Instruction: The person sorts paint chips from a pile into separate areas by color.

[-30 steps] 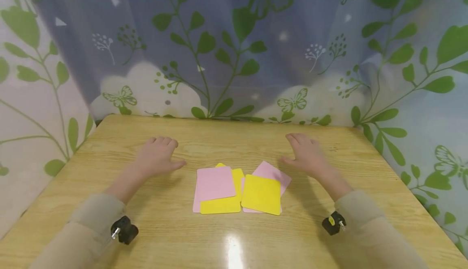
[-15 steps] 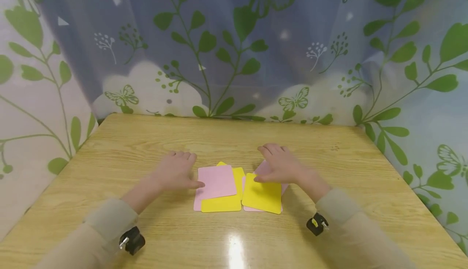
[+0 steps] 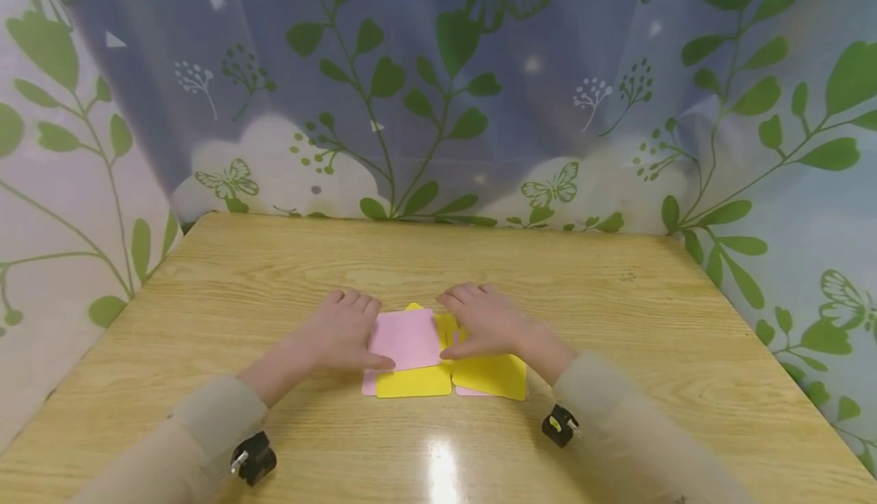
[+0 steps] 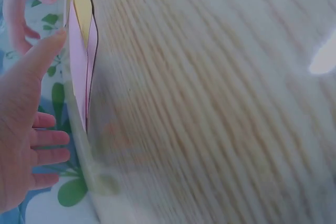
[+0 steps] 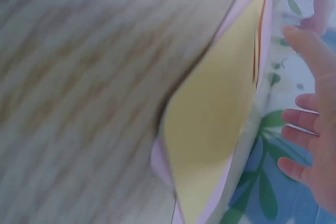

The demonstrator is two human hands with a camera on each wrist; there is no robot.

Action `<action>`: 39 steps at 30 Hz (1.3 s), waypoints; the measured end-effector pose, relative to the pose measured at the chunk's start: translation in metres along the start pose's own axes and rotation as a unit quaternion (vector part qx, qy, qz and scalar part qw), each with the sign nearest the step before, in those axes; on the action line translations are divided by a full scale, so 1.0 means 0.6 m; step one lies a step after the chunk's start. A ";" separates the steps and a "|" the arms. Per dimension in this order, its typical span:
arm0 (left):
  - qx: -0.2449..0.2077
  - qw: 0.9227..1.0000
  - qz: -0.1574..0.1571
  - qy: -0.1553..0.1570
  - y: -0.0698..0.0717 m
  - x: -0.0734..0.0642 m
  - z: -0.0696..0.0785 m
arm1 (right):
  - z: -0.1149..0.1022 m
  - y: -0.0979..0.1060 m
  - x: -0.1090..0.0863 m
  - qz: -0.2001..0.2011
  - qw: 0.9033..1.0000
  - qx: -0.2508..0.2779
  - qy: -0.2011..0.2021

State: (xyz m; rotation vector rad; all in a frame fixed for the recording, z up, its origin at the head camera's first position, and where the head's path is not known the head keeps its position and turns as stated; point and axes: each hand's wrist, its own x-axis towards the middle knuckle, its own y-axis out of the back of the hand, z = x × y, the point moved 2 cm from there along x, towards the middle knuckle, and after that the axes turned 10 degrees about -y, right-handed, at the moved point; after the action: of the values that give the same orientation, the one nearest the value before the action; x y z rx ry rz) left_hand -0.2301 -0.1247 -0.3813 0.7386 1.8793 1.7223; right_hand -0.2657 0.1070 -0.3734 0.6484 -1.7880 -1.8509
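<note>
Pink and yellow square cards lie overlapping in the middle of the table. On the left part, a pink card is uppermost, over a yellow card. My left hand is at that pink card's left edge, its thumb over the lower left corner. At its right edge is my right hand, which covers part of another yellow card. Both wrist views show the fingers extended and apart, with nothing gripped; whether a thumb touches the card I cannot tell. A further pink card peeks out under the right yellow one.
The wooden table extends around the cards, with a bright reflection near its front. A curtain with leaf patterns stands behind the far edge and along both sides. Small black devices sit at both wrists, such as the left wrist device.
Both hands have moved inward and slightly toward me. The right hand has crossed over the right-hand cards to the left pink card's edge. The cards look unmoved.
</note>
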 end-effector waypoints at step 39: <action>-0.040 0.997 -0.058 -0.023 -0.021 0.016 0.011 | -0.032 -0.031 0.041 -0.096 0.995 -0.008 0.009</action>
State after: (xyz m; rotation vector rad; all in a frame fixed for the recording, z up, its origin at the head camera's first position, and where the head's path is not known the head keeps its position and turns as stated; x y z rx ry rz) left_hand -0.2336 -0.1141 -0.3947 0.6199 1.7763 1.6826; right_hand -0.2729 0.0771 -0.3926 0.8545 -1.7496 -1.9762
